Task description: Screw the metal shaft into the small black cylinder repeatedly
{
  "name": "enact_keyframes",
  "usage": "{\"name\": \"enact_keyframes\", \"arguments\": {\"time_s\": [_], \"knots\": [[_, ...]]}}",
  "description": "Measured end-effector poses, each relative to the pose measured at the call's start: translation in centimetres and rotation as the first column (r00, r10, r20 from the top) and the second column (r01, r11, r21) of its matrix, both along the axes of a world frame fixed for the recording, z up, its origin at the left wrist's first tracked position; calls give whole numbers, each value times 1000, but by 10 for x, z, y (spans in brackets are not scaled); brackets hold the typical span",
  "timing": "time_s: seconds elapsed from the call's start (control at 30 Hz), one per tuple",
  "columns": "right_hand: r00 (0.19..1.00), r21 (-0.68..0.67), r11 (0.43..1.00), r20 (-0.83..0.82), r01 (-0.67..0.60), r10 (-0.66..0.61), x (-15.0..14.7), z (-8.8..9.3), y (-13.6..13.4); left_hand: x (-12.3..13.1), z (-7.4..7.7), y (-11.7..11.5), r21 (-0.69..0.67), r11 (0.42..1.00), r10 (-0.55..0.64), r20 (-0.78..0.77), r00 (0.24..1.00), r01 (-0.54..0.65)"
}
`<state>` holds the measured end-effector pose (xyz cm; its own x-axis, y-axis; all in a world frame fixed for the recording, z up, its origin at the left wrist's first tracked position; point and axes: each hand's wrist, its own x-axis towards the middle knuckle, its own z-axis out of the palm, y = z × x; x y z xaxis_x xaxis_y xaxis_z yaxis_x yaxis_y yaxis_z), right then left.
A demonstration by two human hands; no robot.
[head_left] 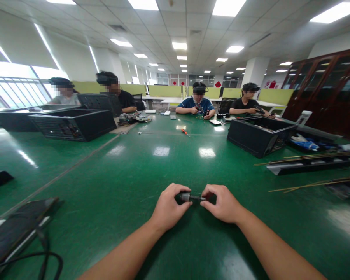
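Observation:
Between my two hands, just above the green table (128, 217), lies a dark cylindrical tool (186, 196) with a silver collar and a thin metal shaft pointing right. Its exact kind is not clear. My left hand (168, 205) is closed around the thick end, thumb below and fingers above. The fingertips of my right hand (222, 203) pinch the far tip of the shaft. Part of the thick end is hidden by my left fingers.
Black computer cases (76, 123) stand at the left, another computer case (258, 136) at the right. Beyond my hands lies an orange screwdriver (185, 132). Metal rails (309, 163) and thin rods are on the right, a dark flat device (23, 221) with cable on the left. Several people sit opposite.

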<state>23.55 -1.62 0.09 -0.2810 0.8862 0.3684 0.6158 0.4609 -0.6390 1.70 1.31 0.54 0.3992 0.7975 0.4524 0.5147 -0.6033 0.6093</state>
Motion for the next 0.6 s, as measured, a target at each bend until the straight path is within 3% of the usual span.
{"name": "enact_keyframes", "arguments": {"time_s": [0.6], "knots": [[1000, -27, 1000, -1, 13, -13, 3, -1, 0, -2, -1, 2, 19, 999, 33, 22, 999, -33]]}}
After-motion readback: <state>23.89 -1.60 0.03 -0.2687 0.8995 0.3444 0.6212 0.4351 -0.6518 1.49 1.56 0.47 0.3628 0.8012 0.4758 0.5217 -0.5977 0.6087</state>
